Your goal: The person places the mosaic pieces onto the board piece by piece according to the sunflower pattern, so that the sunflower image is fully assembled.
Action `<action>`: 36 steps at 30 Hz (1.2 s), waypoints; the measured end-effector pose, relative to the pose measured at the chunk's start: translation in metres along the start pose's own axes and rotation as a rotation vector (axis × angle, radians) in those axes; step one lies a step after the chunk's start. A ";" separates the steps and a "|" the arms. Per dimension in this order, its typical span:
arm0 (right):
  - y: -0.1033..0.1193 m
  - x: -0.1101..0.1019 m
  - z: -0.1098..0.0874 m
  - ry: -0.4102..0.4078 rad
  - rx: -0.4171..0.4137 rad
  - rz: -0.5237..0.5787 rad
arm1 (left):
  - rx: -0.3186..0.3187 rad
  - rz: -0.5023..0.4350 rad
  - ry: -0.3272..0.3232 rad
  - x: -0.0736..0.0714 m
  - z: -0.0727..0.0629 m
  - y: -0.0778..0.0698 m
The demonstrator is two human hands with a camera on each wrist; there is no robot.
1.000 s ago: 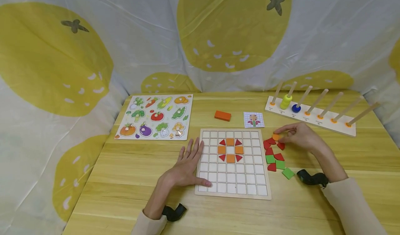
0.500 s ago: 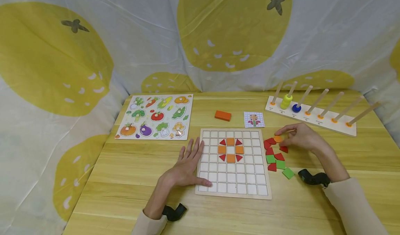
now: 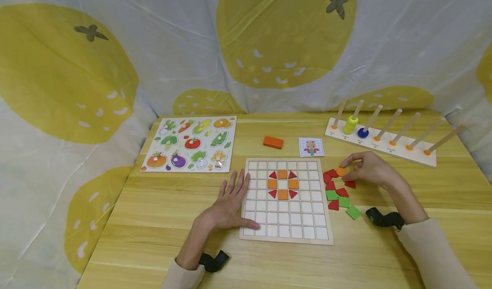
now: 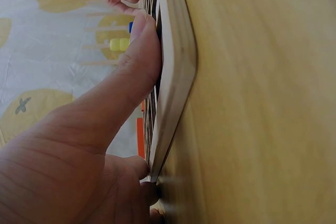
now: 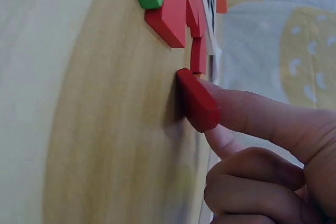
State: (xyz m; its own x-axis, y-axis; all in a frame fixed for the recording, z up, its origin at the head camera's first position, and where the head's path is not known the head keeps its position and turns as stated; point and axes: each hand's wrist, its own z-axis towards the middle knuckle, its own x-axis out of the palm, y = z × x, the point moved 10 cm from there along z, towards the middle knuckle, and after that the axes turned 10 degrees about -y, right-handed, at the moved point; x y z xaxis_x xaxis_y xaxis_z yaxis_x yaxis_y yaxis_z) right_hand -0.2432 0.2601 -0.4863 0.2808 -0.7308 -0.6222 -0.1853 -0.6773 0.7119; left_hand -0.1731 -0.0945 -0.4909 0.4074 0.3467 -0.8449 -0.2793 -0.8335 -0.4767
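Observation:
My left hand (image 3: 226, 207) lies spread over the left edge of a wooden grid board (image 3: 284, 241). In the left wrist view, the thumb (image 4: 142, 51) rests on the board's near edge. Orange squares (image 3: 282, 194) and red triangles form a ring on the board. Right of it, my right hand (image 3: 370, 168) has index finger and thumb at opposite sides of an orange disc (image 3: 340, 172). A red quarter-round piece (image 5: 198, 100) leans, tilted, against the thumb in the right wrist view. Several red pieces (image 3: 342, 192) and green squares (image 3: 353, 212) lie nearby.
A pattern card (image 3: 311, 147) and an orange block (image 3: 273, 142) lie behind the board. At the back left is a vegetable puzzle (image 3: 188, 145). A peg stand (image 3: 384, 145) with yellow and blue beads stands at the back right. Both wrists bear black straps.
The orange disc and the red quarter-round piece by my right thumb have shifted slightly toward me. My left hand has stayed on the board.

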 end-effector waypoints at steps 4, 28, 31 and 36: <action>0.001 0.001 0.001 -0.016 -0.009 -0.008 | 0.002 -0.006 -0.003 0.000 0.000 0.000; 0.078 0.057 -0.011 0.024 -0.180 0.095 | -0.006 -0.012 -0.006 0.001 -0.002 0.002; 0.098 0.076 -0.011 0.035 -0.238 0.080 | -0.004 -0.012 -0.009 0.001 -0.001 0.002; 0.118 0.097 -0.006 0.025 -0.298 0.049 | 0.004 -0.008 -0.009 0.001 0.000 0.001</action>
State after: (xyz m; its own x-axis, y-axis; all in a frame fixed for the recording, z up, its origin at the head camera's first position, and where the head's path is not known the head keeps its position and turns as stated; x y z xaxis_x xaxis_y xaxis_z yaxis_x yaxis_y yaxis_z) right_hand -0.2323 0.1099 -0.4604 0.3021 -0.7573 -0.5790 0.0842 -0.5838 0.8075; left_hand -0.1729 -0.0950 -0.4921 0.4022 0.3572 -0.8430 -0.2797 -0.8288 -0.4846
